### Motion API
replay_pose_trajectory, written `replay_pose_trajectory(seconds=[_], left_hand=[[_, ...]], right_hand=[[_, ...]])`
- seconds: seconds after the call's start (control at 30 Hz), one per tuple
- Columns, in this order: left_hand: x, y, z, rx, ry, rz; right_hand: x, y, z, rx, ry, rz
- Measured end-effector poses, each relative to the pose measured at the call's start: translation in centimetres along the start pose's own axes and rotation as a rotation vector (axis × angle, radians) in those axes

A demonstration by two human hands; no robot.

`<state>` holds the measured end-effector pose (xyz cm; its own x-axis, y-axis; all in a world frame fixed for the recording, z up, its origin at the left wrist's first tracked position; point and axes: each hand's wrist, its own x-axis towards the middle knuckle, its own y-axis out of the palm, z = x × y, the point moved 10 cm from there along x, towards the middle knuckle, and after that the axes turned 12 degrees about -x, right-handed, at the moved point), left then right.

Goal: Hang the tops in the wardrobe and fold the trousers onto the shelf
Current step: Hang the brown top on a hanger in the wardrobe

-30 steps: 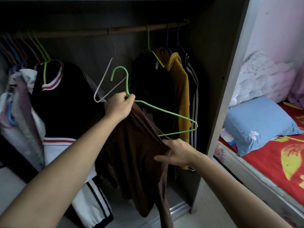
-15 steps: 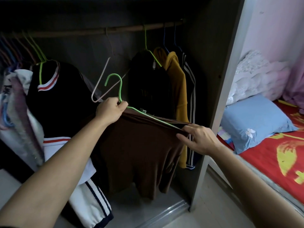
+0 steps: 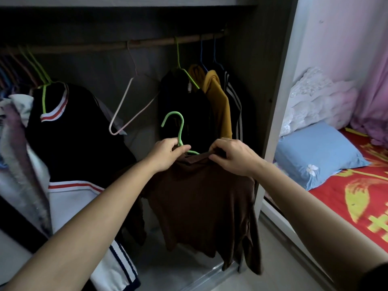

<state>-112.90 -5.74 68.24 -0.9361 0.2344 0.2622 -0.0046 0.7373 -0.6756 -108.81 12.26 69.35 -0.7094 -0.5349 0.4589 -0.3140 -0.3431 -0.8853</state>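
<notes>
A brown top [image 3: 201,206] hangs on a green wire hanger [image 3: 178,129] in front of the open wardrobe. My left hand [image 3: 165,154] grips the hanger just below its hook. My right hand [image 3: 231,156] pinches the top's collar at the neck. The hanger's arms are hidden inside the top. The wardrobe rail [image 3: 130,44] runs across above, well over the hook.
An empty pale pink hanger [image 3: 128,110] dangles from the rail. Black, mustard and striped tops [image 3: 218,101] hang at the right, a black top with red-white trim [image 3: 69,127] at the left. The wardrobe's side panel [image 3: 275,101] borders a bed with a blue pillow [image 3: 319,152].
My right hand moved from the top's right shoulder to its collar. The top now sits squarely on the hanger, which shifted right and lower in view.
</notes>
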Motion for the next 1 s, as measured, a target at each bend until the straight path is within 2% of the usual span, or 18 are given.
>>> replay_pose_trajectory(seconds=[0.13,0.2,0.37,0.47,0.63,0.8,0.87,1.0], left_hand=[[-1.1,2.3,0.1,0.242,0.028,0.107],[-1.0,2.4,-0.2,0.278,0.035,0.060],[-0.3,0.8,-0.3,0.048,-0.052,-0.093],[-0.3,0.9,0.6,-0.090,-0.079,-0.037],[-1.1,1.6,0.3,-0.324,-0.116,0.095],[-1.9,0.9,0.9,-0.420,-0.136,0.061],[-2.0,0.5,0.8,-0.428,-0.119,0.036],[-2.1,-0.6,-0.1,-0.413,-0.054,-0.007]], right_hand=[[1.5,-2.9,-0.9,-0.014,0.003,-0.058],[1.9,-3.5,-0.4,0.001,-0.003,-0.074],[1.8,-1.7,1.0,-0.023,-0.012,-0.030],[1.7,-1.0,0.5,-0.028,0.044,-0.019],[1.8,0.0,0.9,-0.088,-0.004,0.066],[2.0,1.3,0.9,-0.035,-0.009,0.202],[2.2,2.1,0.9,0.028,0.010,0.257],[2.9,2.4,1.3,-0.003,-0.019,0.298]])
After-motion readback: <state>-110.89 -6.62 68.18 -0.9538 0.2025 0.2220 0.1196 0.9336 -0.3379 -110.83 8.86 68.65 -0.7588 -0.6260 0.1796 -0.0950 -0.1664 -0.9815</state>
